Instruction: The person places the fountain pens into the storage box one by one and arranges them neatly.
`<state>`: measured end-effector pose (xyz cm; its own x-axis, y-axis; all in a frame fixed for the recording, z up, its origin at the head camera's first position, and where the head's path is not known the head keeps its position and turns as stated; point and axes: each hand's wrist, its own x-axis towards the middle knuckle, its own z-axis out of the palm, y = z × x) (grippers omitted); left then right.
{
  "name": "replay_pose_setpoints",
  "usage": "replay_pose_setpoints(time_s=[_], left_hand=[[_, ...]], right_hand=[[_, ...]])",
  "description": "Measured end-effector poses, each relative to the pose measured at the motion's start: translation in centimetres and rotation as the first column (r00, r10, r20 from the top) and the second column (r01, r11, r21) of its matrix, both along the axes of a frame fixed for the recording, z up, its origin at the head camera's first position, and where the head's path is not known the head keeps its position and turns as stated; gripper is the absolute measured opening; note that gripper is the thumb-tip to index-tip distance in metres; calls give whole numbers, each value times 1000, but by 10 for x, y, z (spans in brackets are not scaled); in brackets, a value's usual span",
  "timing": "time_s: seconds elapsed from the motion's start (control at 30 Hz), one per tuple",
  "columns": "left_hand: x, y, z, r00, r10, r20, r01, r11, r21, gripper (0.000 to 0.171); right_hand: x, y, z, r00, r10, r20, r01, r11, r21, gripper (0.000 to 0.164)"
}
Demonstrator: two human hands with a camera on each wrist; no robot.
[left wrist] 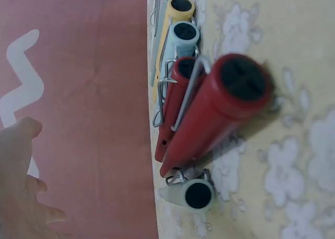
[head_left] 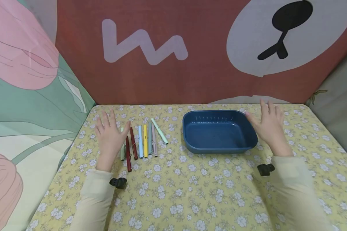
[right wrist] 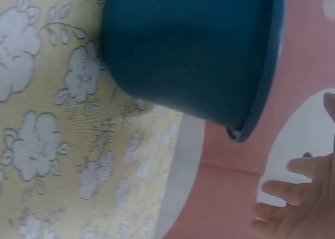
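Observation:
My left hand (head_left: 110, 138) is held with fingers spread above the table's left side, gripping nothing. Beside and partly under it lies a row of pens: a sage green pen (head_left: 122, 152), two dark red pens (head_left: 128, 157), a light blue pen (head_left: 140, 141), a yellow pen (head_left: 145, 141), a blue-grey pen (head_left: 150, 138), a mauve pen (head_left: 154, 142) and a slanted mint pen (head_left: 159, 131). My right hand (head_left: 268, 128), fingers also spread, is at the right end of a dark blue tray (head_left: 219, 150). Its thumb overlaps the rim in the head view; contact I cannot tell.
A yellow flowered cloth (head_left: 176, 192) covers the table. Behind it rises a red-brown backdrop (head_left: 162, 83) with a cartoon muzzle, and a flowered curtain (head_left: 34, 106) hangs at the left. Each sleeve carries a small black wrist camera (head_left: 118, 183).

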<state>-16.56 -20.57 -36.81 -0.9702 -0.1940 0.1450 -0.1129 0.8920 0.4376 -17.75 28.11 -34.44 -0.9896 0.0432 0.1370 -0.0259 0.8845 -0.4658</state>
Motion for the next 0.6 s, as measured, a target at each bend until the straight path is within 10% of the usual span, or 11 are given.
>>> replay_pose_setpoints(time_s=[0.27, 0.6], left_hand=[[1, -8, -6, 999, -39, 12, 36, 984, 173, 78], [6, -24, -8, 984, -120, 134, 67, 936, 344, 74]], right_hand=[[-2, 21, -8, 964, 47, 261, 2, 983, -183, 74], [-2, 37, -22, 899, 190, 395, -26, 922, -386, 65]])
